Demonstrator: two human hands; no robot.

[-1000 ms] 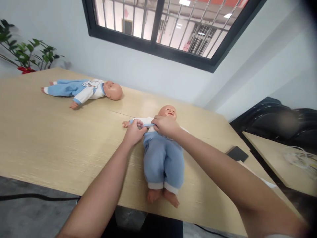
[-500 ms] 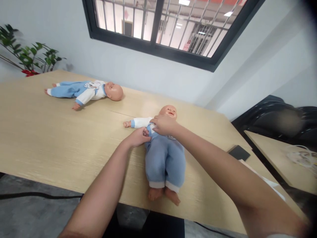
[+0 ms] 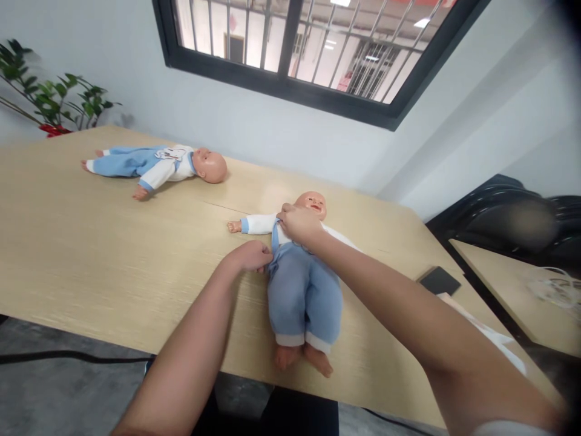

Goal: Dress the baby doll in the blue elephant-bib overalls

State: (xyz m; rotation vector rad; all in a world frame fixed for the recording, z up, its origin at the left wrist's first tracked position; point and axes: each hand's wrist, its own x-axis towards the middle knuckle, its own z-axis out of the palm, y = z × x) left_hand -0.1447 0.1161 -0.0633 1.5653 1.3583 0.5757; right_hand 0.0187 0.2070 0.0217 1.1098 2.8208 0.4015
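The near doll point(image 3: 305, 297) lies face up on the desk point(image 3: 136, 254), head toward the window point(image 3: 284, 79), feet near the front edge. Its white-sleeved arm point(image 3: 261, 224) extends sideways, cuff blue.

Hands: the right hand point(image 3: 299, 225) rests across the upper chest, just below the chin; its bent fingers pinch the blue trim point(image 3: 275, 236) beside the shoulder. The left hand point(image 3: 254, 256) sits at the waist, fingers curled in against the edge of the blue trousers; from where I stand, I cannot tell whether cloth is caught between them.

Surroundings: a second doll point(image 3: 136, 162), dressed in blue and white, lies farther back on the desk, well apart from both hands. A dark flat object point(image 3: 439, 281) lies beyond the right forearm
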